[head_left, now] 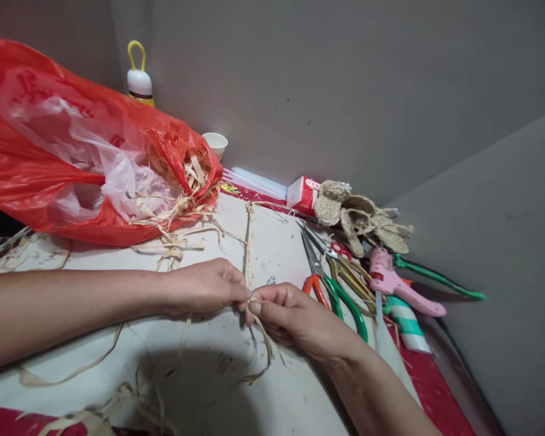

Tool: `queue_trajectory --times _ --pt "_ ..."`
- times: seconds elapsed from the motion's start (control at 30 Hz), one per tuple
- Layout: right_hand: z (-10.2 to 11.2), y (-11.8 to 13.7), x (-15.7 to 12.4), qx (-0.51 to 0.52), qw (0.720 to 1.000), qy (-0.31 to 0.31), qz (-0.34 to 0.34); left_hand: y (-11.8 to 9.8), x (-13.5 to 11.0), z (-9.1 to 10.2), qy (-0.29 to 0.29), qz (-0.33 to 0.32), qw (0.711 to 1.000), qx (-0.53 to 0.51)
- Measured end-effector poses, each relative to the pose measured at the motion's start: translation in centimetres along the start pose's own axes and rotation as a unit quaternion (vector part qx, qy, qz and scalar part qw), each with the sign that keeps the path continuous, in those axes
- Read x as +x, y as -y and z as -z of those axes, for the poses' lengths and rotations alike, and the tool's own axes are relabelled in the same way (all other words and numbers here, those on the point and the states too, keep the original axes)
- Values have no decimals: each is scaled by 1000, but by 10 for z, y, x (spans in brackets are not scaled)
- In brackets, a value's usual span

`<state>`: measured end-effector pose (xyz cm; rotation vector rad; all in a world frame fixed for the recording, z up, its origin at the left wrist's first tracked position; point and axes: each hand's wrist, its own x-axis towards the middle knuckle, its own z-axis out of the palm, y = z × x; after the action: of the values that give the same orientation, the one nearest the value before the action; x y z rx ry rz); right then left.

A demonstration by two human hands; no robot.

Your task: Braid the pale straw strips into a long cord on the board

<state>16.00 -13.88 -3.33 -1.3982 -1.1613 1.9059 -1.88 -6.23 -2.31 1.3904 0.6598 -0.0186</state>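
A thin braided straw cord (249,242) runs from the back of the white board (281,242) toward me. My left hand (213,286) pinches it near its close end. Right beside it, my right hand (284,310) is closed on the same cord, thumb and forefinger together, with the fingertips of both hands nearly touching. Loose straw strands (267,348) hang out below my fingers over the board. Exactly how the strands cross between the fingertips is hidden.
Left stands a red plastic bag (131,121) spilling straw. Along the wall are a bottle (140,82), paper cup (215,142), glue sticks (257,181), red-and-white box (303,194) and woven straw pieces (363,215). Green-and-orange scissors (333,290) and a pink glue gun (402,284) lie right.
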Motion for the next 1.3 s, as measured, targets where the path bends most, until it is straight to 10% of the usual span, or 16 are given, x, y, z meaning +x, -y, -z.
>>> queue_trajectory --times 0.83,1.0,1.13,1.3 --pt "16 38 -42 -260 963 61 43 5 -3 -15 -98 -29 993 -66" --pt "63 45 -79 -114 969 -157 155 8 -2 -15 -99 -14 992 -78" --pt "87 46 -84 6 906 -363 219 6 -2 -15 -101 -14 992 -78" --pt "92 41 -62 -43 886 -421 192 5 -4 -16 -103 -18 992 -73"
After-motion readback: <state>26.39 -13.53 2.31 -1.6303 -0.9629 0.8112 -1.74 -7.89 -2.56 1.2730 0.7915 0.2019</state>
